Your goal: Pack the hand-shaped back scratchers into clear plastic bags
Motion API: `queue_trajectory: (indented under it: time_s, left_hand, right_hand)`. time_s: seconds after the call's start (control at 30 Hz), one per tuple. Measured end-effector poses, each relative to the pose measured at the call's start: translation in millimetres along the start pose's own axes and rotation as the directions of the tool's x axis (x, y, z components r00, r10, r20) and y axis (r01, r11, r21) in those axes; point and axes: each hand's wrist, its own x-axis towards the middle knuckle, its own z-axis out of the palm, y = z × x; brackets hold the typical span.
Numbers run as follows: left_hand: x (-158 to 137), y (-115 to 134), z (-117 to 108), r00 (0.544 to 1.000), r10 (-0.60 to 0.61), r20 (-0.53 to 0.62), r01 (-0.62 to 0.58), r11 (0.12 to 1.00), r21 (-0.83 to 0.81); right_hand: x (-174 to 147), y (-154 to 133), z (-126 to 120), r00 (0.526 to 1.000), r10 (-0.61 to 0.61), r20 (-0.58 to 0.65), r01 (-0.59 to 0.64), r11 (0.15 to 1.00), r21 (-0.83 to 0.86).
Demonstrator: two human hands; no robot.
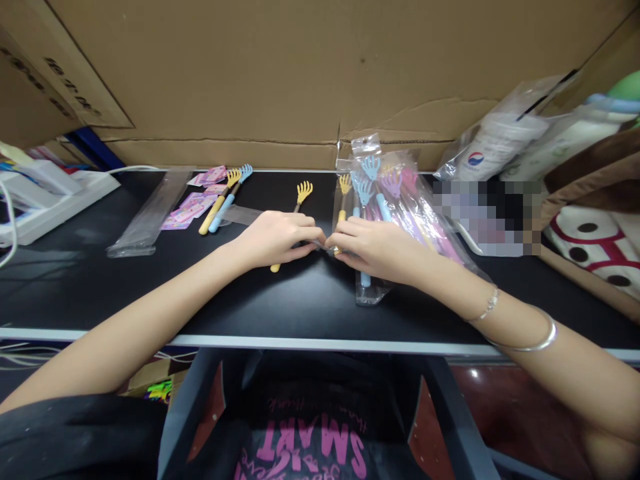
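- Clear plastic (321,246) sat at the lower end of a sleeved yellow scratcher (342,216).
- The left hand (274,239) and right hand (380,248) each had fingers clamped together on that plastic.
- Left of the sleeved yellow scratcher, a loose yellow scratcher (304,193) lay partly under the left hand.
- Bagged scratchers (393,183) lay just right of the sleeved yellow scratcher.
- Well left of it, a blue scratcher (223,212), pink cards (187,210) and clear sleeves (150,213) rested on the surface (295,307).

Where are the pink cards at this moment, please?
In the head view, the pink cards lie left of the left hand, between clear plastic sleeves and two scratchers.
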Motion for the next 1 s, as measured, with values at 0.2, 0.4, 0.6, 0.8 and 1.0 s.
queue_trajectory:
  time_s: [0.2,0.4,0.6,0.8,1.0]
  left_hand:
    - [0.6,0.5,-0.9,1.0,-0.008,0.01,0.008,1.0,0.007]
    - [0.4,0.3,-0.4,1.0,-0.01,0.003,0.01,1.0,0.008]
    - [-0.3,0.6,-1.6,1.0,-0.016,0.015,0.016,1.0,0.01]
    - [-0.4,0.9,-3.1,0.999,-0.02,0.027,0.02,1.0,-0.001]
    - [-0.2,0.9,-2.7,0.999,-0.019,0.029,0.02,1.0,-0.01]
  right_hand:
    - [0.5,0.1,0.3,1.0,0.0,0.003,0.0,1.0,-0.005]
    - [0.4,0.5,-0.1,1.0,0.004,0.011,-0.004,1.0,-0.006]
    - [-0.2,1.0,1.5,1.0,-0.007,-0.012,0.007,1.0,-0.01]
    - [0.0,1.9,2.9,0.999,-0.025,-0.036,0.024,1.0,-0.015]
    - [-0.4,1.8,3.5,0.998,-0.03,-0.05,0.029,0.999,-0.017]
